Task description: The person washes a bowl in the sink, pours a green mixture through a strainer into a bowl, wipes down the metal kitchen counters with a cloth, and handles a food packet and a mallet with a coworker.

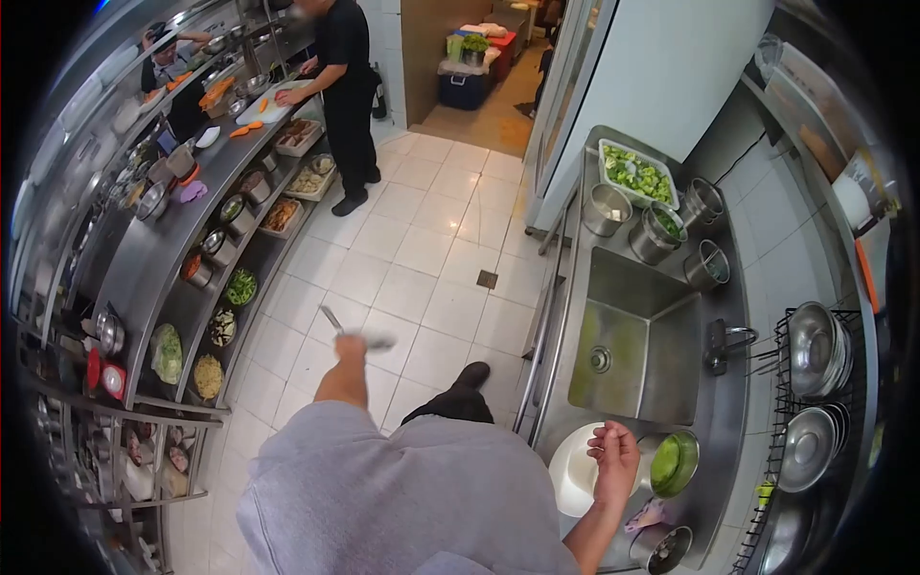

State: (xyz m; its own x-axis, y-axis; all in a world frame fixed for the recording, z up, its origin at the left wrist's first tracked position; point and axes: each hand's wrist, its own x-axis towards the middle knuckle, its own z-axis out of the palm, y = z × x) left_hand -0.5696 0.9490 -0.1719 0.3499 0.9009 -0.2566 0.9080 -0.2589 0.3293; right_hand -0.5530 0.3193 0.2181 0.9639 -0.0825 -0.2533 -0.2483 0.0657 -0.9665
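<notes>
My left hand hangs over the tiled floor, fingers wrapped round a metal utensil. Its thin handle sticks out up and to the left, while a shiny part to the right of the hand is smeared by motion. My right hand is raised at the near end of the sink counter, its fingers curled together with nothing showing in them. Below it, partly covered in this view, lies a white round dish. Just right of that hand stands a metal pot with bright green contents.
A steel sink with a faucet lies at right, metal pots and a tray of chopped greens beyond it. Metal bowls fill a wire rack. At left, a co-worker stands at a long counter over food shelves.
</notes>
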